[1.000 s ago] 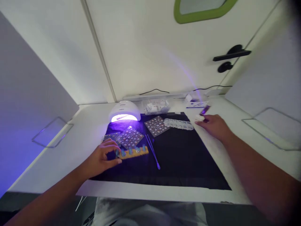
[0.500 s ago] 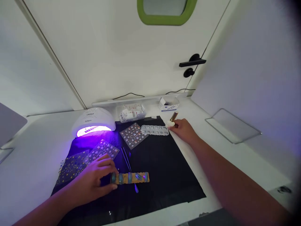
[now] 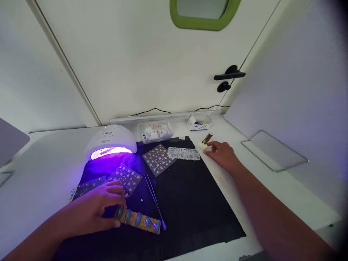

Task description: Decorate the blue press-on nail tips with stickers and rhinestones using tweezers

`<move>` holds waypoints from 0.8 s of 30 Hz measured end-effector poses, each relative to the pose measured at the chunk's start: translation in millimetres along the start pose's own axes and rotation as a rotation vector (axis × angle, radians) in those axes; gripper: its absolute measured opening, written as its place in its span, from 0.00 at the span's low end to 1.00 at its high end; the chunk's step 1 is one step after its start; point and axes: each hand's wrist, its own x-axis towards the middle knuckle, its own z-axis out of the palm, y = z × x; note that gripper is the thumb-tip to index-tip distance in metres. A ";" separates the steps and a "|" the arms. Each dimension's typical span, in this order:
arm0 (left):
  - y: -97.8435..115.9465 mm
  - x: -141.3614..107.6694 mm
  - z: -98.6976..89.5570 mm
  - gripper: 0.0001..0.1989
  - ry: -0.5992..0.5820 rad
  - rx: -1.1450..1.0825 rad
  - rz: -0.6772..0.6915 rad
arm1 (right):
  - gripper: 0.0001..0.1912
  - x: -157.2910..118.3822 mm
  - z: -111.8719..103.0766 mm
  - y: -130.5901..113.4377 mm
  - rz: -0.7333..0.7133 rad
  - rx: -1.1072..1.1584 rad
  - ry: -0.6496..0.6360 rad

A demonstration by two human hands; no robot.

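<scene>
My left hand grips the left end of a tan strip that bears several shiny blue-green nail pieces. The strip tilts down to the right over the black mat. My right hand is at the mat's far right corner, fingers apart, beside a white bottle with a gold cap; whether the fingertips touch it is unclear. Tweezers lie on the mat right of my left hand. A clear compartment case sits left of the bottle.
A white lamp glows purple at the back left. Sticker sheets lie on the mat. Behind it stand a clear plastic box and a small white carton. A wire frame is at the right.
My left hand has moved left and down with the strip, which now slants. My right hand has opened a little beside the bottle. The camera view has shifted slightly.
</scene>
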 end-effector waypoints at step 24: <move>-4.0 10.1 4.9 0.07 -0.123 0.072 -0.075 | 0.31 -13.0 46.0 -84.3 -0.426 -0.106 -0.197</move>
